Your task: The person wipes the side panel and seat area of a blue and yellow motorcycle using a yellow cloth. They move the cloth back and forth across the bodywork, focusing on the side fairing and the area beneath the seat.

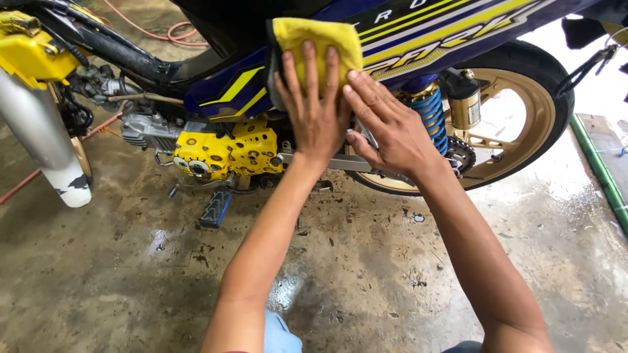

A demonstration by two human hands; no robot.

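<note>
On motorcycle panel (399,39), hands (353,111) half-hiding yellow cloth (314,36)

My left hand (316,111) lies flat on the cloth (318,40) against the motorcycle's side panel (418,33); my right hand (386,127) beside it, rear wheel (523,111) further right.

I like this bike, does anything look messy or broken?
The concrete floor is wet and spotted with dark grime, and the white pipe end looks chipped. The motorcycle itself looks unbroken.
</note>
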